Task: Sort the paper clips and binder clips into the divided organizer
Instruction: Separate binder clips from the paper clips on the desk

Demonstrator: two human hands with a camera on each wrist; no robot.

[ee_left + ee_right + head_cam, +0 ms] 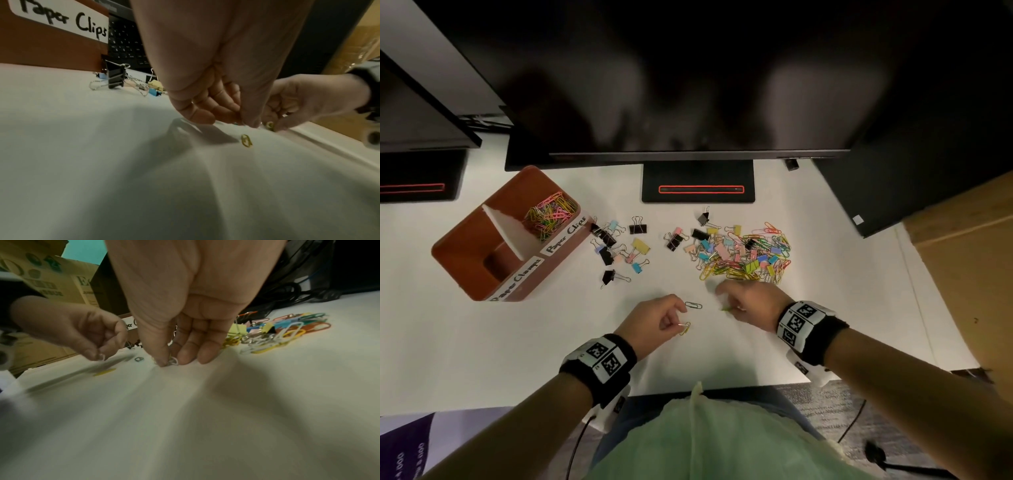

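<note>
While the left hand pinched a yellow paper clip, the right hand pinched others beside the mixed pile; gathering was underway; next, presumably, the organizer's paper-clip compartment.

A white table fills the middle of the head view. A large dark monitor hangs over its far edge on a black stand with a red-outlined slot. A second monitor sits at the far left. Cardboard boxes stand to the right, and grey carpet shows below. The light is dim.
</note>
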